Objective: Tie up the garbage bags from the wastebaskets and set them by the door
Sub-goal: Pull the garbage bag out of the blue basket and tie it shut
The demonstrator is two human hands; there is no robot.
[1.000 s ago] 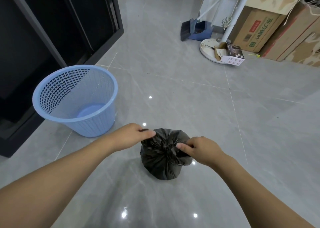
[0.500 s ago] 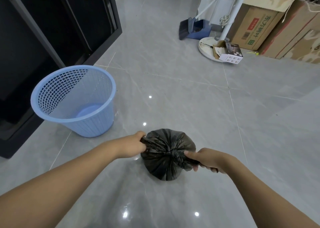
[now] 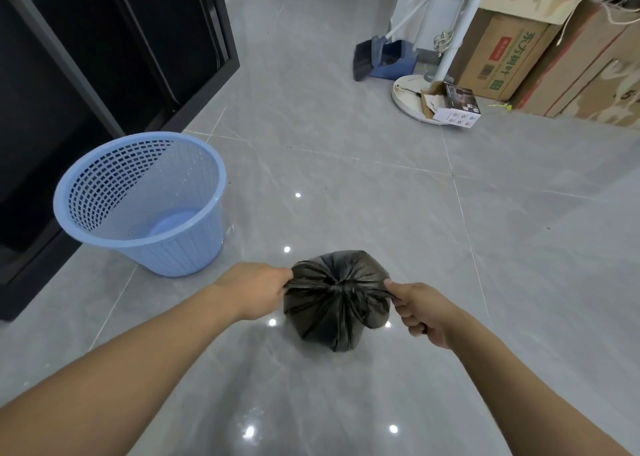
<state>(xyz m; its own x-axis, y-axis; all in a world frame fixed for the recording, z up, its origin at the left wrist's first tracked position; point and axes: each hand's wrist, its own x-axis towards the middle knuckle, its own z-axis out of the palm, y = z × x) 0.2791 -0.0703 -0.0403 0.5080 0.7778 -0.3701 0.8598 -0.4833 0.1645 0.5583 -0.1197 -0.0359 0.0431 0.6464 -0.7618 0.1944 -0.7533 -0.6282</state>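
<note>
With the bag (image 3: pixel 334 303) on the floor beside the basket (image 3: pixel 142 202), my left hand (image 3: pixel 254 287) and right hand (image 3: pixel 420 311) each pinch an ear, pulling evenly so the knot, seemingly single, cinches.

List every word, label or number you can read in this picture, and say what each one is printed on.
"东方树叶": green characters running down the side of the brown cardboard box behind the fan stand.
Red label and barcode sticker on the same box: too small to read.
Small black and white carton on the floor: icons and print too blurred to read.
Black garbage bag and blue wastebasket: no text.
</note>
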